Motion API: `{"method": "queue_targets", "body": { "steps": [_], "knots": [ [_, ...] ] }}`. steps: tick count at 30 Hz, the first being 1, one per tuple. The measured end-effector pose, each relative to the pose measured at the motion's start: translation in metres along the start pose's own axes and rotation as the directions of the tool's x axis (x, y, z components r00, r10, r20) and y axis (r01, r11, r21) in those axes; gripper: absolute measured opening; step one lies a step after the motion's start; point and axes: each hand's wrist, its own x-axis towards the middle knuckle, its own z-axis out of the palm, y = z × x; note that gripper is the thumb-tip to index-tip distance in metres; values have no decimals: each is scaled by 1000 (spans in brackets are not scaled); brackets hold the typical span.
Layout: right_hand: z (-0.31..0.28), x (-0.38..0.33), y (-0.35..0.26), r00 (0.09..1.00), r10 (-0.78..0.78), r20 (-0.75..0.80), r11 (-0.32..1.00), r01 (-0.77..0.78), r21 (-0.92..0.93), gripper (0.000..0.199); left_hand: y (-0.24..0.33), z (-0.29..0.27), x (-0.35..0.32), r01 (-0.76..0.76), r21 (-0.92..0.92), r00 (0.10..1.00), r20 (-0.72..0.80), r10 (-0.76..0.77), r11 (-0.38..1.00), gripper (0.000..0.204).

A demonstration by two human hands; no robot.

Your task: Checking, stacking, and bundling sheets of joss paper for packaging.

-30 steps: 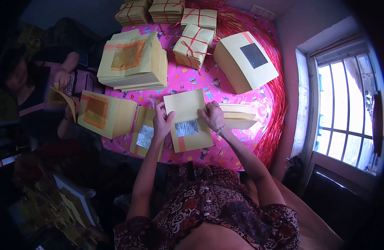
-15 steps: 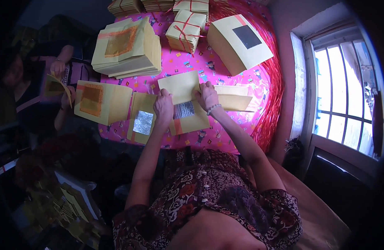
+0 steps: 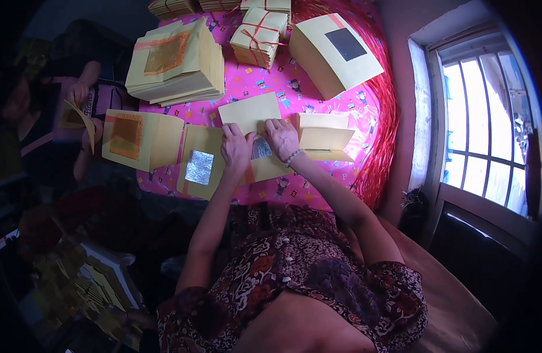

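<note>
A yellow paper sheet (image 3: 251,110) with a silver foil square lies in front of me, its far part folded up. My left hand (image 3: 237,145), fingers bent and closed, grips the sheet at the fold on its left side. On the right side of the fold, my right hand (image 3: 281,141), with a bracelet at the wrist, has its fingers closed on the same sheet and covers part of the foil. Just left of it lies another yellow sheet with a silver foil square (image 3: 200,167). To the right of my right hand rests a folded yellow sheet (image 3: 325,140).
A pink patterned tablecloth (image 3: 256,79) covers the table. Further back stand a stack of yellow sheets (image 3: 172,65), a bundle tied with red strips (image 3: 260,36) and a thick stack (image 3: 335,56). Red strands (image 3: 388,126) hang along the right edge. At left, a co-worker's hand (image 3: 79,93) holds paper.
Both hands have slid nearer each other along the fold and lowered slightly onto the sheet. The right hand now covers more of the foil. The whole view has shifted a little.
</note>
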Motion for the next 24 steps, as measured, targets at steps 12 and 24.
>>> {"method": "queue_targets", "body": {
  "steps": [12,24],
  "knots": [
    [2,2,10,1000,9,6,993,-10,118,28,-11,17,-8,-75,-60,975,-216,60,995,55],
    [-13,13,31,864,-487,129,830,504,-238,20,-56,-1,11,-54,-411,979,-200,-32,910,35]
  ]
}}
